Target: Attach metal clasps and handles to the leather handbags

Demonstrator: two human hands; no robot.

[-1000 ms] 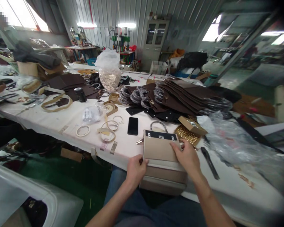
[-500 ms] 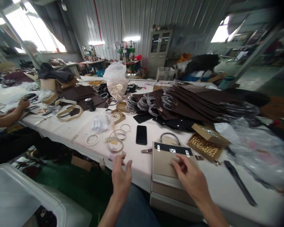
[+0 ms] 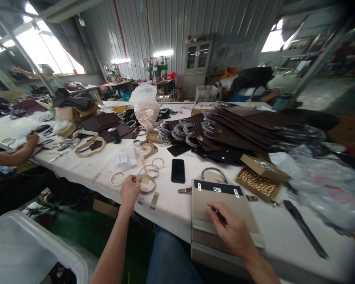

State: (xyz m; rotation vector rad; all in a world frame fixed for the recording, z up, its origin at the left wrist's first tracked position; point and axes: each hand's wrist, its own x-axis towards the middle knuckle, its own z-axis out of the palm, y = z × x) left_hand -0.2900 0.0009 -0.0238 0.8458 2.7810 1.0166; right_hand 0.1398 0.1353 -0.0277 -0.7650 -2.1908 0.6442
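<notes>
My left hand [image 3: 130,190] is beside the left edge of a beige tape roll [image 3: 151,186], its fingertips pinched together. What is between them, if anything, is too small to tell. Over a beige handbag [image 3: 199,205], my right hand [image 3: 232,230] is curled, thumb and index fingertips close together; anything held there is hidden. The bag's top has a dark band [image 3: 205,187] with silver metal fittings, and a rounded handle [image 3: 214,169] stands behind it. A strap end with metal [image 3: 185,190] sticks out at its left.
A black phone [image 3: 178,170] lies beyond the bag. To the right are a box of gold-coloured hardware [image 3: 256,183], a dark strap [image 3: 306,228] and clear plastic [image 3: 319,189]. Brown panels [image 3: 239,126] are stacked behind. At far left, another person's arm [image 3: 14,156] works. A plastic bin [image 3: 73,240] stands lower left.
My left hand has moved forward and left to the tape roll, its fingers now closed together. A patterned strip shows on the table edge where that hand was. My right hand stays over the bag.
</notes>
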